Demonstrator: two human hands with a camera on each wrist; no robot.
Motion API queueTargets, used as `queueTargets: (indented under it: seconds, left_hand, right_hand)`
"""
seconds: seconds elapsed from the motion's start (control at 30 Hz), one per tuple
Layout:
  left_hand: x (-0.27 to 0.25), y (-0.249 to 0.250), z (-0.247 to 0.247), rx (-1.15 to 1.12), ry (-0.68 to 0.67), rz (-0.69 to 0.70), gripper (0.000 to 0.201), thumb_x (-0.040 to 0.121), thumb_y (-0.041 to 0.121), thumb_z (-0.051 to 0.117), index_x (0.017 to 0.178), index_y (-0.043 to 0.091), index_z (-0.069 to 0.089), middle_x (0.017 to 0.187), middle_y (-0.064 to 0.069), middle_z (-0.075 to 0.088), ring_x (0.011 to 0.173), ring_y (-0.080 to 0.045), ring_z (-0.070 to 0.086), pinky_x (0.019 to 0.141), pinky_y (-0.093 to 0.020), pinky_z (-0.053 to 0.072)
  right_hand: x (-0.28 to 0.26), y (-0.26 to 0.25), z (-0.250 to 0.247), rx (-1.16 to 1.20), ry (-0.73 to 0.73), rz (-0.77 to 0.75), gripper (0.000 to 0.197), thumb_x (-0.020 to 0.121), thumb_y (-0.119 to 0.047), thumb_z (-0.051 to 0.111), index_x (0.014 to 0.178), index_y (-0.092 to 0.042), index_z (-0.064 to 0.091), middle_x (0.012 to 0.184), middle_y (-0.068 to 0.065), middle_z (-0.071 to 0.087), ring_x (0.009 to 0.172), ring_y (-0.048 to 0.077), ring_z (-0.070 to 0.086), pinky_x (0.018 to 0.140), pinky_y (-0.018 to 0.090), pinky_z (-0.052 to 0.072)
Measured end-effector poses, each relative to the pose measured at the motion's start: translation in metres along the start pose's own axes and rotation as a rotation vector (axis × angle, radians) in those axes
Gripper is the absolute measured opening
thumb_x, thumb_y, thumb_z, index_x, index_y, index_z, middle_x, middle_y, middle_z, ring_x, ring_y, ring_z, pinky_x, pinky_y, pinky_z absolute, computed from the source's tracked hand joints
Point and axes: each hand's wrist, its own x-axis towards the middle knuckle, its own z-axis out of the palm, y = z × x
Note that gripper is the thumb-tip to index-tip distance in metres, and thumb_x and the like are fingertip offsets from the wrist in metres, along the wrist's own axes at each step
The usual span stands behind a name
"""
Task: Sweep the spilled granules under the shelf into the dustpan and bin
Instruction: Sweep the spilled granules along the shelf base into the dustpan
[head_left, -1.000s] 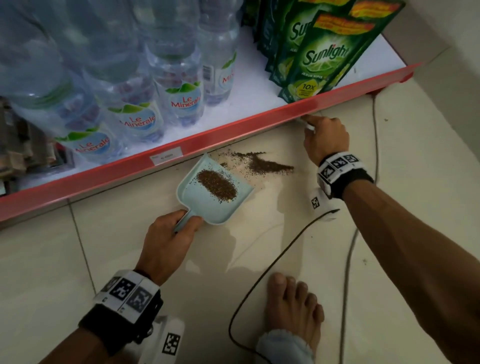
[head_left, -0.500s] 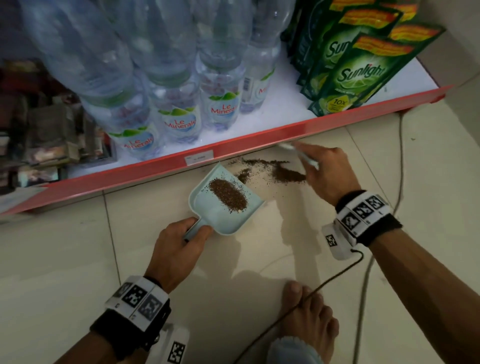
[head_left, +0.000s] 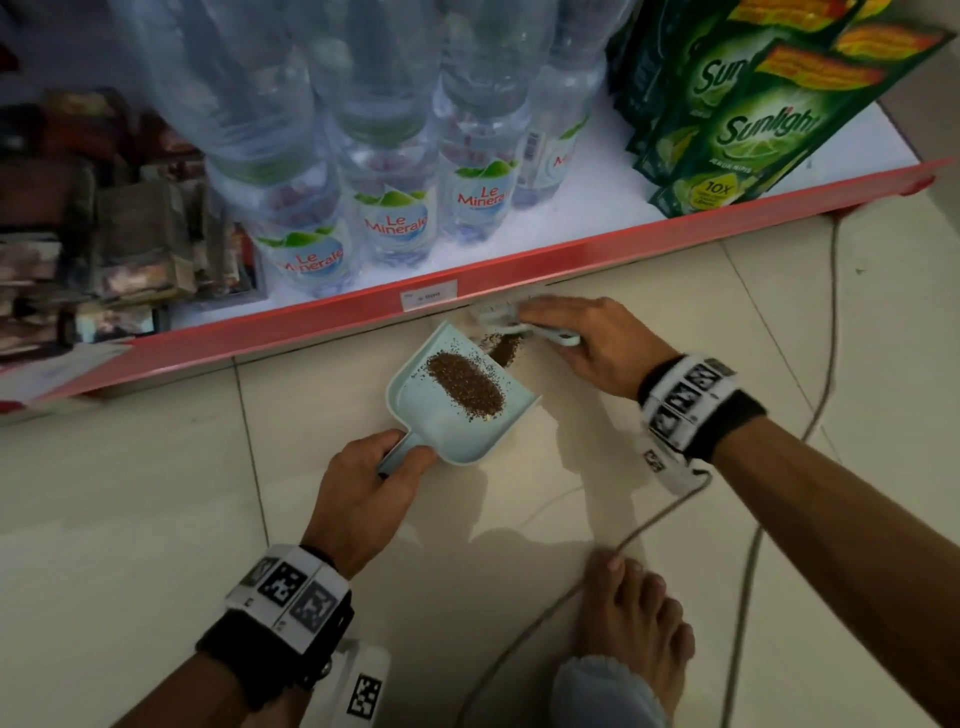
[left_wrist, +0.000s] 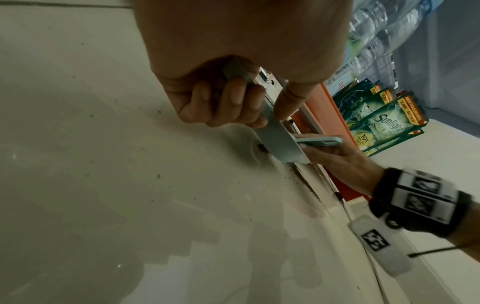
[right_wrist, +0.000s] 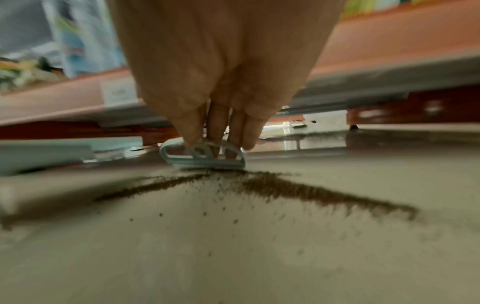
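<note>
Pale floor tiles (head_left: 156, 493) run under a red-edged shelf (head_left: 311, 322). Brown granules (head_left: 501, 347) lie in a streak just below that edge, touching the mouth of the light-blue dustpan (head_left: 415, 410), which already carries a heap of granules in its tray. Your left hand (head_left: 363, 493) curls around the dustpan handle. Your right hand (head_left: 592, 338) holds a small pale brush (head_left: 498, 317) with its fingers closed on it, bristles down at the granules. Water bottles (head_left: 389, 208) and green Sunlight pouches (head_left: 737, 114) stand on the shelf. Your bare foot (head_left: 639, 623) rests beside a cable (head_left: 597, 571).
</note>
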Motion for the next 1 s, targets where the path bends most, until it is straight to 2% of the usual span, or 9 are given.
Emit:
queueTargets:
  seconds: [0.17,0.27,0.33,0.4,0.57,0.67,0.8,0.9,1.0]
  left_hand:
    - [-0.007,-0.003,-0.003,-0.015,0.018,0.011,0.035,0.077,0.044,0.055,0.058,0.016,0.047,0.046,0.010,0.040,0.046,-0.006,0.035,0.049,-0.023,0.031]
    - [-0.006,-0.002,-0.003,-0.020,0.023,0.001,0.034,0.077,0.043,0.056,0.058,0.017,0.048,0.046,0.010,0.040,0.046,-0.007,0.035,0.051,-0.024,0.031]
    - [-0.005,0.001,0.001,-0.036,-0.002,-0.005,0.033,0.076,0.044,0.056,0.058,0.017,0.049,0.046,0.010,0.041,0.047,-0.007,0.036,0.051,-0.024,0.031]
    - [-0.004,0.002,0.001,-0.032,0.006,-0.013,0.035,0.076,0.044,0.056,0.060,0.013,0.051,0.047,0.009,0.042,0.047,-0.009,0.037,0.051,-0.025,0.032]
    - [0.002,0.009,0.012,0.000,-0.003,0.043,0.033,0.088,0.030,0.063,0.063,0.010,0.053,0.047,0.010,0.043,0.046,-0.006,0.037,0.047,-0.017,0.032]
    - [0.005,0.016,0.020,0.003,-0.028,0.063,0.034,0.084,0.034,0.062,0.066,0.006,0.053,0.046,0.010,0.042,0.045,-0.007,0.037,0.045,-0.016,0.033]
    - [0.008,0.024,0.027,0.011,-0.046,0.072,0.039,0.076,0.044,0.056,0.066,0.006,0.055,0.046,0.010,0.042,0.045,-0.007,0.038,0.046,-0.015,0.035]
    - [0.009,0.022,0.029,0.023,-0.048,0.088,0.036,0.085,0.035,0.062,0.066,0.006,0.054,0.047,0.010,0.042,0.045,-0.006,0.038,0.046,-0.015,0.034]
    - [0.009,0.021,0.032,0.022,-0.063,0.094,0.039,0.083,0.040,0.061,0.068,0.004,0.055,0.049,0.009,0.043,0.047,-0.005,0.038,0.046,-0.016,0.033]
  right_hand:
    - [-0.030,0.016,-0.032,0.064,0.216,0.025,0.028,0.098,-0.018,0.058,0.125,-0.017,0.066,0.120,-0.003,0.069,0.095,0.016,0.070,0.086,0.016,0.049]
    - [-0.040,0.040,-0.041,-0.090,0.366,0.251,0.030,0.095,-0.011,0.058,0.124,-0.014,0.067,0.110,0.014,0.074,0.089,0.033,0.072,0.082,0.032,0.056]
    - [-0.045,0.050,-0.041,-0.175,0.324,0.443,0.033,0.094,-0.008,0.055,0.124,-0.015,0.067,0.106,0.019,0.074,0.087,0.040,0.070,0.078,0.043,0.058]
    - [-0.045,0.040,-0.030,-0.153,0.263,0.500,0.036,0.093,-0.006,0.055,0.125,-0.017,0.067,0.106,0.019,0.074,0.084,0.039,0.071,0.078,0.041,0.057]
    - [-0.056,-0.010,-0.004,-0.043,0.178,0.290,0.033,0.098,-0.017,0.051,0.127,-0.025,0.065,0.096,0.009,0.077,0.062,0.026,0.069,0.062,0.036,0.058]
    - [-0.061,-0.016,-0.007,-0.062,0.267,0.289,0.032,0.098,-0.018,0.051,0.127,-0.024,0.063,0.095,0.009,0.077,0.060,0.026,0.067,0.061,0.038,0.058]
    - [-0.076,0.010,-0.032,-0.208,0.465,0.494,0.029,0.095,-0.015,0.055,0.121,-0.019,0.066,0.079,0.018,0.074,0.059,0.037,0.065,0.058,0.041,0.057]
    - [-0.089,0.033,-0.044,-0.312,0.399,0.768,0.027,0.096,-0.017,0.051,0.118,-0.017,0.067,0.079,0.023,0.070,0.067,0.043,0.062,0.059,0.041,0.050]
    - [-0.092,0.028,-0.030,-0.284,0.267,0.802,0.027,0.099,-0.020,0.046,0.114,-0.014,0.068,0.074,0.014,0.066,0.059,0.031,0.050,0.057,0.031,0.035]
